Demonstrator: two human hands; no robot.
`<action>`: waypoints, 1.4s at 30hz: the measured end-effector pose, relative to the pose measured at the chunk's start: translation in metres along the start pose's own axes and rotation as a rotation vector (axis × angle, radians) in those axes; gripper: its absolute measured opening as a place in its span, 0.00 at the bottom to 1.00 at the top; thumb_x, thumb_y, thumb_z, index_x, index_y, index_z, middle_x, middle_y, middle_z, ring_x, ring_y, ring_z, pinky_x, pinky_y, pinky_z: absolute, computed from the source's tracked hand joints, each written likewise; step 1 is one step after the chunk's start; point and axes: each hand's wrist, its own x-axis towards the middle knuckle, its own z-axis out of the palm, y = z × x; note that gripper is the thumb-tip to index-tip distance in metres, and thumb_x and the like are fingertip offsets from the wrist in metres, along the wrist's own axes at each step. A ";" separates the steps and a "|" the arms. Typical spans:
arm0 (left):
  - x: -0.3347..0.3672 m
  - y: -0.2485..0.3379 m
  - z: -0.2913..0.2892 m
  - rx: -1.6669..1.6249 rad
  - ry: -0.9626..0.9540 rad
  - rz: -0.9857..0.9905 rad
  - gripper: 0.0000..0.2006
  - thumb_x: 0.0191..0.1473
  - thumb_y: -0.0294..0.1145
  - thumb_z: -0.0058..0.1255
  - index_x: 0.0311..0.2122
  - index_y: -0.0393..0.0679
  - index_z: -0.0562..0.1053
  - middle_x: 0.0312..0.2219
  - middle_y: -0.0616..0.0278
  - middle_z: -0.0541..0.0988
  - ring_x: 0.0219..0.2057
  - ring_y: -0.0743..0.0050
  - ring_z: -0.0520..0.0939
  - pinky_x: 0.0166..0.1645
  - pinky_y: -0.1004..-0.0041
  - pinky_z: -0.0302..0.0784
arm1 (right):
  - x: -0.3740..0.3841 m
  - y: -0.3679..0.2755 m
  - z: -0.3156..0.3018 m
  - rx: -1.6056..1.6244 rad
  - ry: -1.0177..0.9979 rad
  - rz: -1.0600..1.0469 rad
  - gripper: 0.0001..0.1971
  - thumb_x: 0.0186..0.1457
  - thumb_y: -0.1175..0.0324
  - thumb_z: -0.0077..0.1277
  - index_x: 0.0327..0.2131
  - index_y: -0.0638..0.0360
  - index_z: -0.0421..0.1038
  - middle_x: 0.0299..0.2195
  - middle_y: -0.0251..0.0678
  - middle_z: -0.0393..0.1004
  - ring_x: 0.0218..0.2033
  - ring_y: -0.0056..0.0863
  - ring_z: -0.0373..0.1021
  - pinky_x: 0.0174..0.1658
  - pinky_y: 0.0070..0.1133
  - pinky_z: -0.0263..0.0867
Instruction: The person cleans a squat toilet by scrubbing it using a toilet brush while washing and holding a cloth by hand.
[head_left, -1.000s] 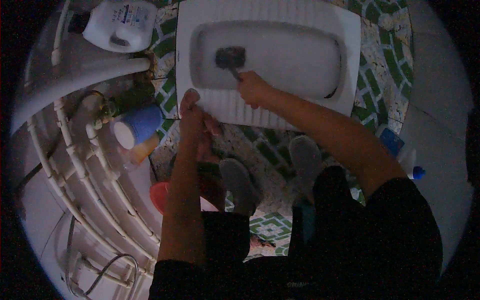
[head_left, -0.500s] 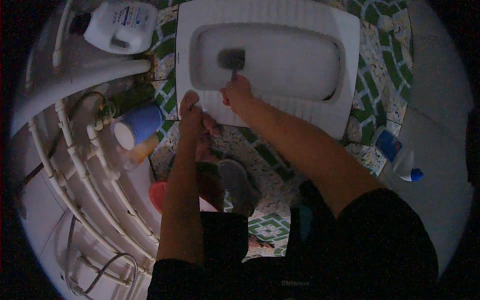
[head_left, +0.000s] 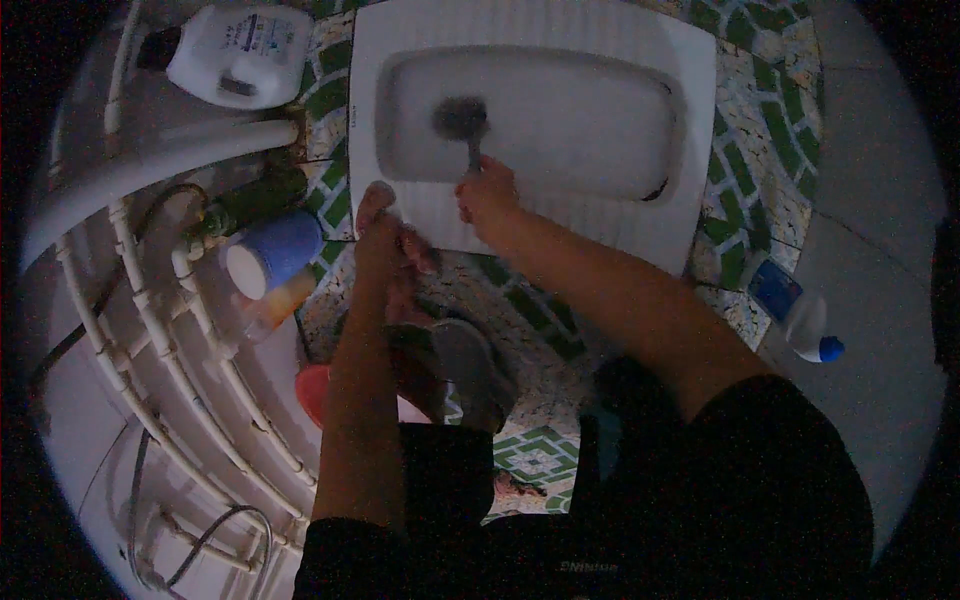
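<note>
My right hand (head_left: 488, 198) is closed round the handle of a toilet brush (head_left: 461, 118). The dark bristle head lies inside the basin of a white squat toilet (head_left: 540, 215), towards its left end. My left hand (head_left: 376, 222) is low over the toilet's near left corner, beside my bare foot (head_left: 416, 250). Dim light and the angle blur its fingers, so whether they grip anything is unclear.
Along the left wall run pale pipes (head_left: 165, 350). A white jug (head_left: 240, 60), green bottle (head_left: 258, 200) and blue container (head_left: 280, 250) are at left. Behind my left forearm is something red (head_left: 313, 392). A blue-and-white bottle (head_left: 800, 310) lies at right.
My right hand has shifted slightly right and nearer to me with the brush. The bristle head stays at the basin's left end. My left hand is almost unmoved.
</note>
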 end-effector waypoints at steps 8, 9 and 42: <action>0.027 -0.019 0.044 -0.165 -0.129 -0.031 0.17 0.31 0.32 0.57 0.30 0.39 0.68 0.25 0.49 0.74 0.29 0.47 0.76 0.32 0.58 0.71 | 0.133 -0.037 -0.069 -0.121 -0.407 -0.171 0.08 0.47 0.68 0.46 0.32 0.59 0.66 0.14 0.29 0.60 0.10 0.21 0.54 0.11 0.22 0.50; 0.027 -0.024 0.042 -0.125 -0.142 0.021 0.16 0.31 0.31 0.57 0.30 0.39 0.68 0.25 0.49 0.73 0.29 0.47 0.76 0.32 0.57 0.71 | 0.143 -0.053 -0.109 0.027 -0.584 -0.053 0.08 0.48 0.66 0.46 0.32 0.59 0.66 0.13 0.28 0.59 0.09 0.20 0.53 0.10 0.22 0.50; 0.001 0.032 -0.003 0.019 -0.158 -0.368 0.08 0.42 0.29 0.46 0.29 0.38 0.67 0.29 0.47 0.74 0.31 0.45 0.75 0.34 0.58 0.71 | -0.012 -0.043 -0.082 -1.525 -0.314 -0.608 0.27 0.50 0.74 0.37 0.56 0.46 0.51 0.32 0.48 0.71 0.33 0.44 0.69 0.37 0.37 0.64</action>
